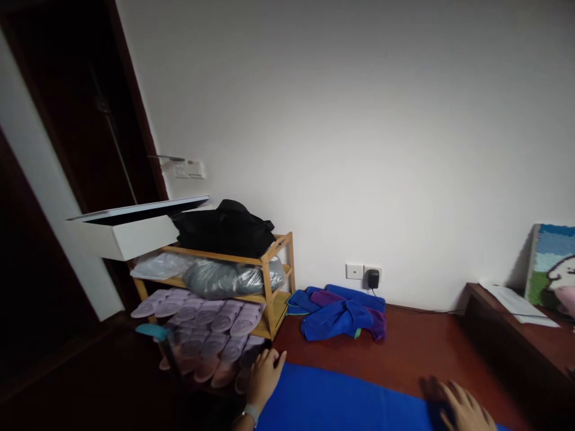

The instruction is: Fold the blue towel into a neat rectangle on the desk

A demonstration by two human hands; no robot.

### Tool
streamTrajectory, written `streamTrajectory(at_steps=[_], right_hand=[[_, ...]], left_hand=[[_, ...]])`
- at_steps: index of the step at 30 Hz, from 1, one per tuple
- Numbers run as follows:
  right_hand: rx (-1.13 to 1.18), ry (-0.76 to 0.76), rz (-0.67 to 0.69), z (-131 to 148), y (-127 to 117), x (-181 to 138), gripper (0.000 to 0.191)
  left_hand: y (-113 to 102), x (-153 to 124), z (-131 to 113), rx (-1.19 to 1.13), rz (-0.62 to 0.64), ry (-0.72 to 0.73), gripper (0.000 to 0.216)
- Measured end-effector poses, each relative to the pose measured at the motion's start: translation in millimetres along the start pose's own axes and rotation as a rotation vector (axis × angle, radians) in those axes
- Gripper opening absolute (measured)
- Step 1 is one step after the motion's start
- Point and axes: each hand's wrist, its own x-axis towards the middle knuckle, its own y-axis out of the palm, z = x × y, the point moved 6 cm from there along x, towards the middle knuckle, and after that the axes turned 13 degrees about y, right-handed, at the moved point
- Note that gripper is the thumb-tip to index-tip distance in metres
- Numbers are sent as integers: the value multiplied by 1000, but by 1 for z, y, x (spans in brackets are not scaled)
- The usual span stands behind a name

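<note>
A flat blue cloth [341, 398] lies spread on the reddish-brown wooden surface, its near part cut off by the bottom of the view. My left hand [265, 376], with a band on the wrist, rests at the cloth's far left corner, fingers slightly bent and the thumb apart. Over the right edge of the cloth is my right hand [465, 408], its fingers spread and slightly blurred. Neither hand visibly holds anything. Beyond the cloth, against the wall, sits a loose pile of blue and purple cloths [336, 314].
At left stands a wooden rack [268, 287] with a black bag [224, 230], an open white box [144, 236] and rows of lilac slippers [220, 314]. A black plug [373, 278] is in the wall socket. A raised ledge [503, 335] at right bears papers [516, 302] and a picture [554, 263].
</note>
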Motion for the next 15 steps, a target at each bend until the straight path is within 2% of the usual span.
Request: streamTrajectory(at_steps=[3, 5, 7, 8, 10, 11, 15], right_hand=[[-54, -313, 2, 126, -5, 10, 63], [-124, -504, 79, 212, 1, 17, 75], [-190, -665, 170, 282, 12, 27, 87], [-218, -705, 210, 308, 19, 35, 94], [-233, -670, 244, 340, 33, 56, 100], [-226, -614, 240, 349, 39, 69, 96], [-167, -371, 139, 356, 51, 110, 50]], left_hand=[[5, 2, 5, -32, 20, -25, 32], [7, 2, 5, -25, 34, -34, 27], [9, 2, 4, -24, 47, -37, 24], [9, 2, 4, -26, 50, -39, 24], [9, 2, 5, -33, 49, -47, 22], [10, 2, 5, -40, 46, -52, 22], [15, 3, 9, -61, 52, -71, 22]])
